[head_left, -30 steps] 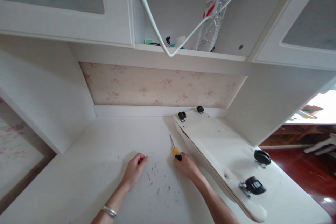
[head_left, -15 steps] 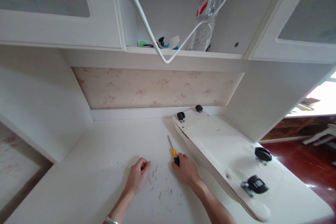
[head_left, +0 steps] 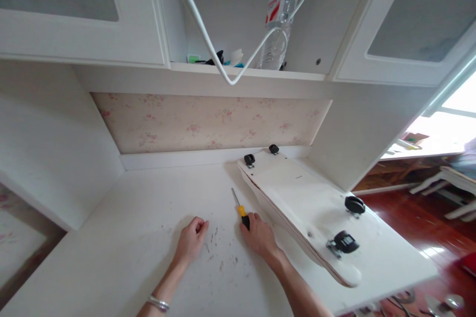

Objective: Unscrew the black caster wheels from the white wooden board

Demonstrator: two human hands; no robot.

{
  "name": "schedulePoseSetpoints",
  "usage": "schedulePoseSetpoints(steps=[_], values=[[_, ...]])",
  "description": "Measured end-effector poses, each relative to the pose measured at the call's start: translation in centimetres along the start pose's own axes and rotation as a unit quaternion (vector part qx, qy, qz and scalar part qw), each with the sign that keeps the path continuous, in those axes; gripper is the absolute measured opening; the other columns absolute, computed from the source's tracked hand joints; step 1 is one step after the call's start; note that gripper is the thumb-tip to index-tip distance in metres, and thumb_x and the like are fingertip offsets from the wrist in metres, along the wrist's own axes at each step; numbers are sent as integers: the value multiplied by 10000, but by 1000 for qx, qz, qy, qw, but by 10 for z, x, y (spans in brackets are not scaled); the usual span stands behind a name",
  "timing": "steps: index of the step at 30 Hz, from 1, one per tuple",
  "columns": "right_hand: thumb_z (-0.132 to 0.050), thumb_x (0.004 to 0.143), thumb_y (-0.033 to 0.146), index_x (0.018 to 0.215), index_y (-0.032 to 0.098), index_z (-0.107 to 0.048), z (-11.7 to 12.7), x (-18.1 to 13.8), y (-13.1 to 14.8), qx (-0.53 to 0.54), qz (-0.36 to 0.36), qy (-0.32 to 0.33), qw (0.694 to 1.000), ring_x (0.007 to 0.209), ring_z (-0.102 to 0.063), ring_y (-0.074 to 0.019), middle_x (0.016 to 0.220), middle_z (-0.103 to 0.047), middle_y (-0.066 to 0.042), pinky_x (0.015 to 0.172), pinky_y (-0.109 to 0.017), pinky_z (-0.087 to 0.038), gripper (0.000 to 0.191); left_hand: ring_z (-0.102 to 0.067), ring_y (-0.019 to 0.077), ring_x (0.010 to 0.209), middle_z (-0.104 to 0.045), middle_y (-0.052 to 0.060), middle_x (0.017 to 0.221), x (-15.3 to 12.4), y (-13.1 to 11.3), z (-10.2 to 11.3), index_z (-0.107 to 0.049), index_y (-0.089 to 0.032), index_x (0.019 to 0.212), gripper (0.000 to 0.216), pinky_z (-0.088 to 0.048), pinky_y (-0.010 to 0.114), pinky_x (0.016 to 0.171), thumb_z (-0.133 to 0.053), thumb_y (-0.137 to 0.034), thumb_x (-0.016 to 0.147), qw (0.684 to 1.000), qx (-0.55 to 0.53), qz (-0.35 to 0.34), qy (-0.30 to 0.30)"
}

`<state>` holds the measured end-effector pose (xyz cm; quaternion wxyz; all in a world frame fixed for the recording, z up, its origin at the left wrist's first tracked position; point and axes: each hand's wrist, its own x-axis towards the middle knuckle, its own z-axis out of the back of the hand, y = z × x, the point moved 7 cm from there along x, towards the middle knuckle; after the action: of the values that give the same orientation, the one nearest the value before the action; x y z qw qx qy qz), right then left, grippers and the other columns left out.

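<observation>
My right hand (head_left: 260, 237) grips a screwdriver (head_left: 239, 206) with a yellow and black handle, its metal tip pointing away across the white desk (head_left: 130, 237). My left hand (head_left: 191, 240) rests on the desk as a loose fist, holding nothing, a bracelet on its wrist. Right of the screwdriver lies a white board (head_left: 297, 198) turned underside up, with black caster wheels (head_left: 345, 242) at its near end and two more (head_left: 249, 159) at the far end. Small dark specks (head_left: 223, 257) are scattered on the desk between my hands.
Above the desk are white cabinets with glass doors and an open shelf holding a clear plastic bottle (head_left: 277, 20) and small items. A white wire hanger (head_left: 230, 77) hangs down in front. Red wooden floor (head_left: 427, 223) lies to the right, past the desk's edge.
The view has shifted rightward and slightly down. Both hands stay in much the same place, the right one still on the screwdriver.
</observation>
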<state>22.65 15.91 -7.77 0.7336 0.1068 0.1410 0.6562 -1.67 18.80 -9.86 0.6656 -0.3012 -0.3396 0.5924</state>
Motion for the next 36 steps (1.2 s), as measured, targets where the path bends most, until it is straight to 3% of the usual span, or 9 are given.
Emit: schedulePoseSetpoints(steps=[14, 36], values=[[-416, 936, 390, 1174, 148, -574, -6, 0, -1, 5, 4, -14, 1000, 855, -678, -248, 1118, -656, -132, 689, -318, -436, 373, -529, 155, 632, -579, -2, 650, 0, 1, -4, -554, -195, 742, 365, -350, 264, 634, -433, -505, 891, 1000, -5, 12, 16], [-433, 923, 368, 1111, 177, -595, -9, 6, -5, 29, 0, -12, 1000, 803, -676, -242, 1068, -674, -99, 665, -322, -422, 313, -455, 137, 581, -497, -30, 618, 0, 7, -11, -500, -211, 726, 381, -334, 248, 595, -448, -550, 892, 998, -29, 36, 42]])
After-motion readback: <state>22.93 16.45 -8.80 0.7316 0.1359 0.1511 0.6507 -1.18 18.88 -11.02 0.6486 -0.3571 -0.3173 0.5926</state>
